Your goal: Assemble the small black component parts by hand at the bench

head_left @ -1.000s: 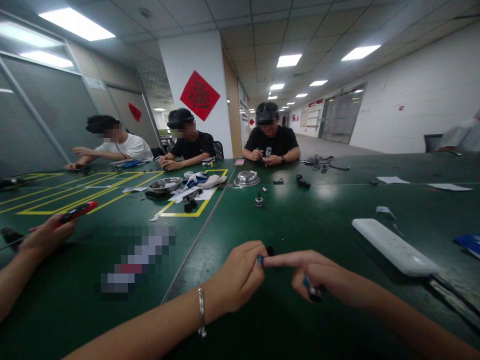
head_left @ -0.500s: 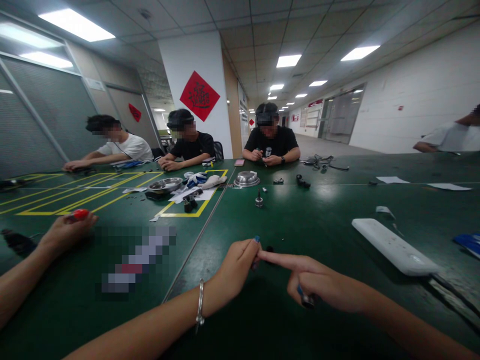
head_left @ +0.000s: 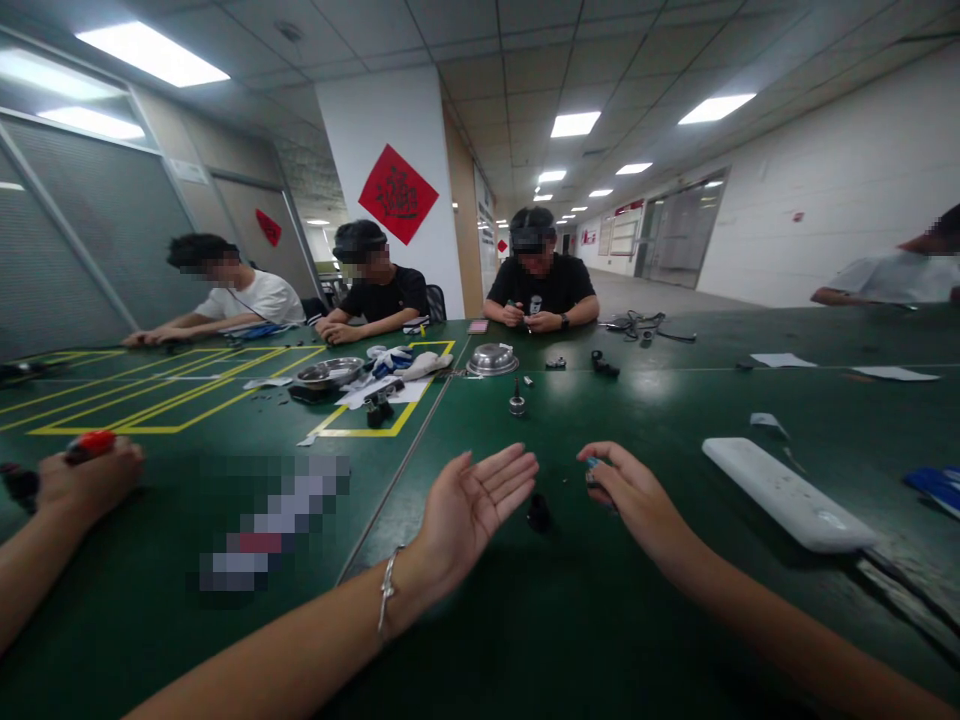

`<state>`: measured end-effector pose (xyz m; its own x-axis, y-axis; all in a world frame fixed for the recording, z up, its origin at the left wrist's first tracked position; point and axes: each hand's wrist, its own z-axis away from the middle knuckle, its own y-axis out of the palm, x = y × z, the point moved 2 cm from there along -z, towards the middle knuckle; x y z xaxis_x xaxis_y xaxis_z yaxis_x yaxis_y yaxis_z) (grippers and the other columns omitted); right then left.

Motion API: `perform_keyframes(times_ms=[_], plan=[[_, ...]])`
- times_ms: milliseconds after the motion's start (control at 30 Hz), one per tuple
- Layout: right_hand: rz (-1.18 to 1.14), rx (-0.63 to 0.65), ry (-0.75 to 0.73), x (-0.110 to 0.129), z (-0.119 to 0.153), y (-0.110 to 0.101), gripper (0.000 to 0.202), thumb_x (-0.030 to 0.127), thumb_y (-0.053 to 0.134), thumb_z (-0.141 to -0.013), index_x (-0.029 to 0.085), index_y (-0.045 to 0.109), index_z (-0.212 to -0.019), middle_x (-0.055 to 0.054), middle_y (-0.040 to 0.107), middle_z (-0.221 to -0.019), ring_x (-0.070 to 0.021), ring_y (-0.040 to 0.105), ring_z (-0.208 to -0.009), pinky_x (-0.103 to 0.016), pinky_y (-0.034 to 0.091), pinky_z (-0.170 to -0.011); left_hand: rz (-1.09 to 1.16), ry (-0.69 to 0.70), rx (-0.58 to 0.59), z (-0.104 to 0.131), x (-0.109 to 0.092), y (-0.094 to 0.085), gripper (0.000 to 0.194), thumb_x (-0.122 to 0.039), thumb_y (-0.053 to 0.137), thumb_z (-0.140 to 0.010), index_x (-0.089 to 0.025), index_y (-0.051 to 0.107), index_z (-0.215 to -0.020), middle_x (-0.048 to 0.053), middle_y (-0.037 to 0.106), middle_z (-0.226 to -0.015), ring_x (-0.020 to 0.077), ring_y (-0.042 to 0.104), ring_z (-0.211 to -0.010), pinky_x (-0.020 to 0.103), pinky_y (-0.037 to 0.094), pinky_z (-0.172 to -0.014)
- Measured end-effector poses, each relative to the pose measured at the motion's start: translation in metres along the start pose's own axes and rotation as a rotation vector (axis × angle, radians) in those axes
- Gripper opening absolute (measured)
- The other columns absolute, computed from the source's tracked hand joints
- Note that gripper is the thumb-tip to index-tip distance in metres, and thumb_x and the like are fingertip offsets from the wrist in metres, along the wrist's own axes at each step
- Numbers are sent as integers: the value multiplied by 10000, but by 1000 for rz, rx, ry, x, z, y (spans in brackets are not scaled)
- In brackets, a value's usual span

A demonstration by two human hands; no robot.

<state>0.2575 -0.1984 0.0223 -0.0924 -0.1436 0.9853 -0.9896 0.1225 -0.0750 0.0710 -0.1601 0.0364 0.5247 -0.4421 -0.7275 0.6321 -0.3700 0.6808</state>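
Note:
My left hand [head_left: 476,515] is stretched out over the green table with its palm turned up and its fingers extended; nothing lies in it. A silvery bracelet [head_left: 387,592] is round that wrist. To the right, my right hand [head_left: 634,500] is closed round a small blue and metallic part [head_left: 592,470], most of it hidden by the fingers. A small black part [head_left: 538,513] lies on the table between my hands, close to my left fingertips. Farther ahead, a round metal part with an upright shaft [head_left: 517,400] stands on the table.
A white power strip [head_left: 787,495] lies at right. Metal bowls [head_left: 491,361], gloves [head_left: 390,358] and cables [head_left: 637,322] are farther back. At left, another person's hand [head_left: 90,480] holds a red and black thing. Several people sit around the table [head_left: 442,660].
My hands have moved apart from each other. My left hand has opened with its palm up, and my right hand has lifted with the small part. The neighbour's hand at left moved farther left.

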Motion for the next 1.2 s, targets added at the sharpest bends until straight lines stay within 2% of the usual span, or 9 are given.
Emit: perform_keyframes(times_ms=[167, 367, 467, 567, 633, 700, 833, 1067, 1200], plan=[[165, -56, -83, -12, -9, -9, 368, 493, 498, -813, 150, 492, -944, -28, 498, -785, -165, 479, -687, -259, 375, -580, 52, -49, -1, 0, -3, 3, 591, -431, 309, -903, -20, 358, -1324, 201, 470, -1324, 249, 484, -1200, 347, 339, -1037], [269, 17, -167, -16, -4, -4, 286, 400, 459, -875, 157, 512, -1017, -52, 542, -907, -187, 524, -786, -292, 410, -662, -12, -29, 95, -4, -4, -1, 685, -543, 253, -881, -81, 263, -1386, 141, 346, -1431, 223, 363, -1297, 344, 245, -1095], [364, 19, -224, -14, 0, 2, 242, 346, 448, -867, 168, 542, -1002, -52, 556, -908, -190, 538, -793, -311, 421, -703, -340, 75, 167, -9, -6, -11, 648, -502, 326, -854, -133, 288, -1386, 94, 330, -1447, 210, 250, -1352, 380, 129, -1131], [390, -45, -266, -16, 2, 6, 256, 332, 432, -859, 179, 518, -1045, -51, 564, -898, -193, 548, -792, -316, 434, -705, -930, 207, 207, -10, -8, -19, 603, -339, 534, -766, -210, 389, -1336, 52, 352, -1437, 229, 173, -1373, 416, 60, -1137], [382, -76, -261, -19, 2, 7, 271, 336, 446, -854, 178, 483, -1071, -44, 564, -865, -188, 548, -749, -306, 441, -664, -1260, 243, 197, -10, -7, -21, 599, -279, 600, -728, -230, 435, -1301, 44, 369, -1426, 237, 151, -1378, 423, 91, -1137], [403, -81, -264, -21, 1, 8, 233, 330, 469, -844, 180, 492, -1022, -34, 560, -821, -183, 539, -708, -296, 438, -631, -1441, 244, 184, -9, -3, -23, 586, -277, 613, -737, -227, 441, -1294, 51, 396, -1408, 236, 167, -1375, 426, 137, -1133], [510, -53, -358, -18, 2, 11, 135, 246, 498, -822, 190, 564, -925, -33, 553, -808, -189, 532, -736, -300, 433, -660, -1527, 262, 242, -9, 7, -22, 550, -266, 615, -765, -232, 439, -1285, 57, 506, -1317, 225, 263, -1346, 441, 188, -1120], [682, -2, -525, -13, 8, 22, 246, 137, 540, -807, 211, 602, -1033, -53, 595, -946, -224, 522, -927, -359, 415, -798, -1583, 364, 243, -9, 14, -20, 201, -166, 593, -767, -213, 598, -963, 41, 617, -1135, 239, 345, -1302, 447, 268, -1074], [656, -2, -548, -14, 10, 25, 266, 144, 532, -804, 214, 585, -1055, -46, 610, -948, -217, 538, -907, -354, 410, -787, -1509, 368, 202, -8, 17, -18, 323, -165, 631, -728, -193, 523, -1031, 61, 633, -1094, 224, 544, -1113, 412, 360, -1005]])
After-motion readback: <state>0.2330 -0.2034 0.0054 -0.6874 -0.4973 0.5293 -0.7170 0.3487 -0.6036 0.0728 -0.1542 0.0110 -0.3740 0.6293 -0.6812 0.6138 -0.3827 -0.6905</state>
